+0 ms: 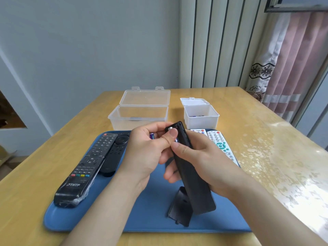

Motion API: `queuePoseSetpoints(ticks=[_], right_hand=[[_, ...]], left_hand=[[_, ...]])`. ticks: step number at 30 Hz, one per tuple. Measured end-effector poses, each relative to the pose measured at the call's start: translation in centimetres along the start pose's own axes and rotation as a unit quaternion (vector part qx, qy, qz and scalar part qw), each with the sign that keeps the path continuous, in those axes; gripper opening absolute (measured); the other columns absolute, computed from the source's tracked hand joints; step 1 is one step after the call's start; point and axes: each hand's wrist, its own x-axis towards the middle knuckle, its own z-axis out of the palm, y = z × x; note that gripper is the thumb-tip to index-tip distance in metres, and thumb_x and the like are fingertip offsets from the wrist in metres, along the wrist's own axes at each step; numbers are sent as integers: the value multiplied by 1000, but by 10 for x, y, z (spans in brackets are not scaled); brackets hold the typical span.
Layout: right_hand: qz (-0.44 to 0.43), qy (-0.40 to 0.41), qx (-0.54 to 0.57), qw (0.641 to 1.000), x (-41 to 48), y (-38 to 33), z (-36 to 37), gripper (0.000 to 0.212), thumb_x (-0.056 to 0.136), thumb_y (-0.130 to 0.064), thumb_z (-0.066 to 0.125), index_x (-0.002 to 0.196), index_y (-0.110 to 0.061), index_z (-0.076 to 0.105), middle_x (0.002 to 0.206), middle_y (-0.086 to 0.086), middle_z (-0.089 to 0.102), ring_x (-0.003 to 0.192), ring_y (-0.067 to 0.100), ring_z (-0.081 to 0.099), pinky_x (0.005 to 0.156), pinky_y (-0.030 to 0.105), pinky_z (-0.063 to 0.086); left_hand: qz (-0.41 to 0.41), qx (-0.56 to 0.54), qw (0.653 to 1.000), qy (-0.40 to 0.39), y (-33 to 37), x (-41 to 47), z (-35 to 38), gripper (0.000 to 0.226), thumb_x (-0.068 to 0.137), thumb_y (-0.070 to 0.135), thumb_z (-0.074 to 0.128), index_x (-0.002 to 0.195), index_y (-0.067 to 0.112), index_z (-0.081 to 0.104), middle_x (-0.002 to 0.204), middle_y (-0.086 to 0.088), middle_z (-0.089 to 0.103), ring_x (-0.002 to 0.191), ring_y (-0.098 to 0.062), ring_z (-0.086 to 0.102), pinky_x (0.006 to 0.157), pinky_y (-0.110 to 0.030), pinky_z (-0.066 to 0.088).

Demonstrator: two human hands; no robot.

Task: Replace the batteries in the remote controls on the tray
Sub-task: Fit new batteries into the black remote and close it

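My right hand [200, 162] grips a black remote [193, 174], held upright above the blue tray [88, 221] with its open battery bay facing me. A battery end [170, 128] shows at the bay's top. My left hand [147, 150] presses its thumb on that battery and holds a purple battery [151, 135] in its curled fingers. The remote's black battery cover [181, 208] lies on the tray below. Two black remotes [85, 167] lie on the tray's left, two white remotes [221, 144] on its right.
Behind the tray stand an open clear plastic box [138, 114] and a smaller white box [200, 116] with batteries inside. The wooden table [266, 157] extends right; a curtain [292, 59] hangs beyond it.
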Motion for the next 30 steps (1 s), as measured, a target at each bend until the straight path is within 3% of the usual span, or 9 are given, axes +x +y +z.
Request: queuePoseSetpoints(ticks=[3, 5, 7, 10, 15, 20, 25, 30], right_hand=[[-14, 10, -9, 1000, -1, -2, -1, 18, 104, -10, 42, 104, -4, 58, 86, 16, 68, 53, 25, 61, 53, 30, 51], [-17, 30, 23, 999, -1, -5, -2, 19, 103, -6, 41, 99, -6, 59, 80, 15, 68, 46, 23, 54, 47, 27, 47], [-8, 65, 93, 993, 0, -8, -6, 14, 99, -4, 43, 99, -2, 58, 74, 16, 67, 42, 23, 47, 44, 26, 42], [9, 104, 179, 978, 2, -9, -10, 19, 96, -6, 48, 111, 2, 57, 72, 15, 63, 46, 23, 45, 41, 27, 40], [49, 118, 205, 970, 2, -7, -10, 10, 95, -9, 51, 98, -1, 57, 74, 17, 61, 49, 23, 48, 43, 27, 42], [29, 122, 181, 975, 1, -5, -4, 5, 92, -10, 62, 95, -6, 63, 76, 13, 65, 52, 16, 57, 44, 24, 47], [12, 131, 142, 981, 3, 1, 1, 12, 88, -8, 68, 100, -7, 65, 81, 10, 66, 60, 14, 66, 48, 25, 54], [-5, 121, 115, 986, 3, 3, 3, 21, 86, -6, 70, 106, -4, 64, 80, 8, 70, 64, 17, 67, 49, 24, 52]], left_hand=[[-16, -12, 1000, -12, 2, 0, 2, 17, 91, 13, 62, 106, 7, 68, 60, -9, 46, 39, -13, 32, 48, -21, 40], [-36, -83, 996, 7, 4, 1, 3, 18, 96, 16, 53, 109, 11, 64, 73, -9, 50, 43, -12, 36, 51, -22, 37], [-71, -201, 977, 14, 5, 5, 0, 21, 97, 9, 45, 110, 11, 61, 90, -12, 55, 56, -14, 48, 62, -28, 39], [-94, -302, 948, -16, 5, 5, -4, 28, 98, -4, 33, 112, 4, 55, 98, -20, 63, 78, -22, 67, 78, -29, 56], [-59, -293, 954, -24, 5, 2, 0, 10, 102, 8, 39, 99, 11, 49, 111, -20, 70, 101, -26, 70, 78, -28, 58], [-48, -242, 968, -36, 0, 1, 2, 12, 98, 17, 47, 100, 12, 59, 107, -10, 72, 86, -19, 69, 68, -24, 56], [-34, -197, 980, -7, -5, 0, 9, 17, 92, 22, 54, 95, 15, 69, 94, -2, 68, 77, -15, 56, 60, -26, 41], [-28, -154, 987, -45, -4, -6, 15, 21, 95, 22, 51, 104, 10, 65, 77, 3, 69, 66, -14, 60, 52, -24, 48]])
